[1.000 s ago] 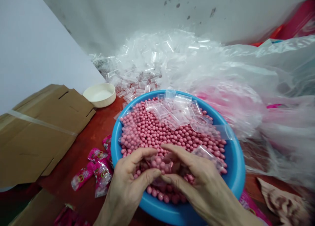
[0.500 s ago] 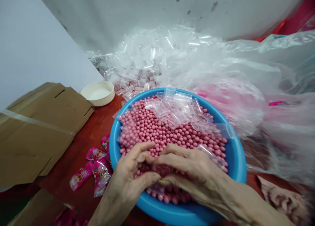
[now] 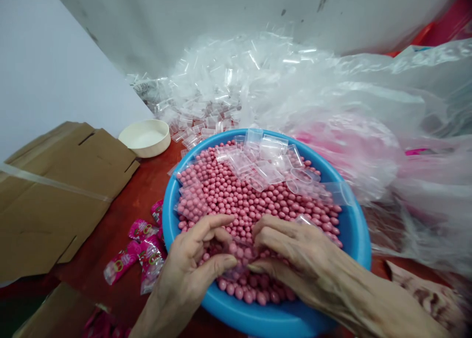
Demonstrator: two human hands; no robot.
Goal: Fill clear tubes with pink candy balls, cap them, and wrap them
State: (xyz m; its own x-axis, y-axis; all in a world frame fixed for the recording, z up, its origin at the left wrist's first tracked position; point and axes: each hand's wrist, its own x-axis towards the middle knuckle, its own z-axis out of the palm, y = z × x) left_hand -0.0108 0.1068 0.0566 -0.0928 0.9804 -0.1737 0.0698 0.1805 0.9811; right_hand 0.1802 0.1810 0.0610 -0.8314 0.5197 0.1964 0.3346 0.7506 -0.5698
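A blue basin [image 3: 359,239] holds a heap of small pink candy balls [image 3: 239,195]. Low over the near part of the heap, my left hand [image 3: 199,259] and my right hand [image 3: 298,252] face each other. Between their fingertips is a clear plastic tube [image 3: 242,257] with pink balls in it; its far outline is partly hidden by my fingers. The fingers of both hands are curled, with thumbs on the near side. Several clear tubes [image 3: 271,156] lie on the balls at the basin's far side.
Behind the basin are a large pile of clear tubes [image 3: 214,92] and plastic bags [image 3: 387,97]. On the left are a round white dish [image 3: 145,139], folded cardboard [image 3: 66,190] and several pink wrapped packets [image 3: 149,252]. A brown patterned packet [image 3: 424,294] lies at right.
My hands have moved slightly apart, with the right hand shifting right. The filled clear tube between the fingertips now shows more plainly. The basin has stayed in place.
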